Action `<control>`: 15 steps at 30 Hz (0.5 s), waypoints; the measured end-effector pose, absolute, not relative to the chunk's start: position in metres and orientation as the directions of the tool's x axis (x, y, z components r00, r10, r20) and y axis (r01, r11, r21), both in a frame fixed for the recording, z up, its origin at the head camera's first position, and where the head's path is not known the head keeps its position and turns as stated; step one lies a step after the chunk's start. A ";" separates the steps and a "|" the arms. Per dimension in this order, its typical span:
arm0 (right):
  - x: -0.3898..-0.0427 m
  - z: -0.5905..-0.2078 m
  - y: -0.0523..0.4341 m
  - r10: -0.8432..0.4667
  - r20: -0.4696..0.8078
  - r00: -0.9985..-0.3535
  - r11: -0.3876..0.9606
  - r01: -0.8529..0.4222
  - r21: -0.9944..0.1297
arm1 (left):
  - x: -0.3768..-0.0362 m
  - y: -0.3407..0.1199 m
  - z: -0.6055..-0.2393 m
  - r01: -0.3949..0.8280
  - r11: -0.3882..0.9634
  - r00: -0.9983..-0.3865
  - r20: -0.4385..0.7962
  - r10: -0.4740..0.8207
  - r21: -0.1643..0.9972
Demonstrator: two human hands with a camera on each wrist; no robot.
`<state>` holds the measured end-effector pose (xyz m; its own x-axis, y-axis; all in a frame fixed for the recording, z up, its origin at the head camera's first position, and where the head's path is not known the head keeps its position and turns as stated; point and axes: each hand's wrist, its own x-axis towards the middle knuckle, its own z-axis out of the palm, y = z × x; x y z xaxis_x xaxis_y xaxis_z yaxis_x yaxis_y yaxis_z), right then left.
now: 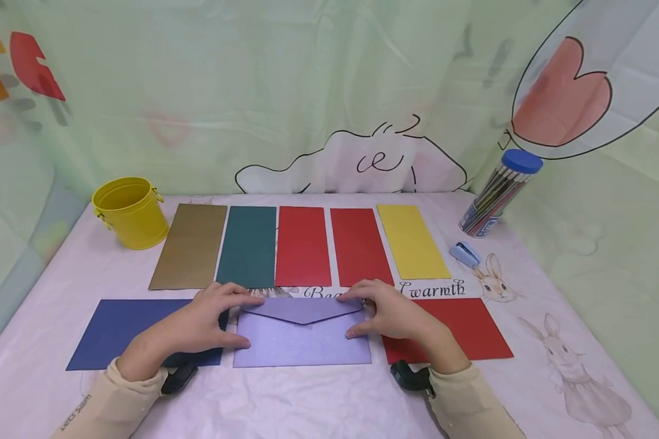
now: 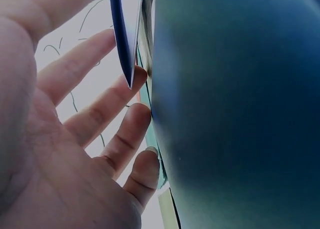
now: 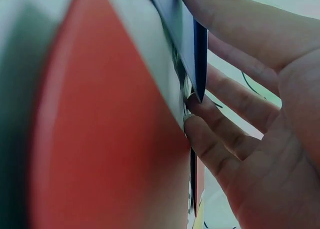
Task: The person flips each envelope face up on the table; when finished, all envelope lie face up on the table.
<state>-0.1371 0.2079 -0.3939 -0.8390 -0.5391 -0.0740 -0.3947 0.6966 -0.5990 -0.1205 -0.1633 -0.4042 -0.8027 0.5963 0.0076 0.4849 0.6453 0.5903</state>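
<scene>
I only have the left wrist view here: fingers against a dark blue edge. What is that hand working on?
Observer: The left hand rests on the left end of a lilac envelope, flap folded down.
Operator: Where is the other hand?
Observer: The right hand rests on the envelope's right end, fingertips at the flap's top corner.
Operator: What lies either side of it?
Observer: A dark blue envelope on the left, a red envelope on the right, both flat on the table.
</scene>
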 end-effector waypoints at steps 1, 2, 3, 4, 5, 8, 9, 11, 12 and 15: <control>-0.137 -0.394 0.207 -0.534 -0.081 -0.841 0.702 -0.388 -0.598 | -0.121 -0.163 -0.404 0.485 0.647 -0.802 0.006 0.597 0.588; -0.137 -0.394 0.207 -0.531 -0.086 -0.843 0.705 -0.383 -0.598 | -0.121 -0.163 -0.404 0.486 0.648 -0.802 0.004 0.597 0.587; -0.137 -0.394 0.206 -0.528 -0.091 -0.844 0.708 -0.379 -0.596 | -0.121 -0.163 -0.403 0.486 0.649 -0.802 0.003 0.597 0.585; -0.137 -0.394 0.206 -0.525 -0.096 -0.845 0.711 -0.374 -0.595 | -0.121 -0.163 -0.403 0.486 0.650 -0.802 0.001 0.598 0.585; -0.137 -0.394 0.206 -0.526 -0.099 -0.845 0.714 -0.376 -0.591 | -0.121 -0.163 -0.403 0.486 0.650 -0.801 0.000 0.599 0.584; -0.137 -0.394 0.205 -0.526 -0.107 -0.844 0.722 -0.377 -0.580 | -0.120 -0.164 -0.404 0.486 0.654 -0.801 -0.004 0.599 0.580; -0.137 -0.394 0.205 -0.525 -0.107 -0.844 0.725 -0.378 -0.575 | -0.120 -0.164 -0.405 0.485 0.655 -0.801 -0.006 0.598 0.579; -0.137 -0.394 0.205 -0.523 -0.109 -0.846 0.731 -0.379 -0.567 | -0.120 -0.164 -0.406 0.481 0.658 -0.802 -0.012 0.597 0.579; -0.136 -0.394 0.205 -0.519 -0.112 -0.848 0.734 -0.374 -0.567 | -0.120 -0.164 -0.407 0.479 0.659 -0.803 -0.014 0.596 0.579; -0.136 -0.395 0.205 -0.510 -0.120 -0.852 0.739 -0.363 -0.567 | -0.120 -0.163 -0.409 0.476 0.660 -0.803 -0.019 0.596 0.581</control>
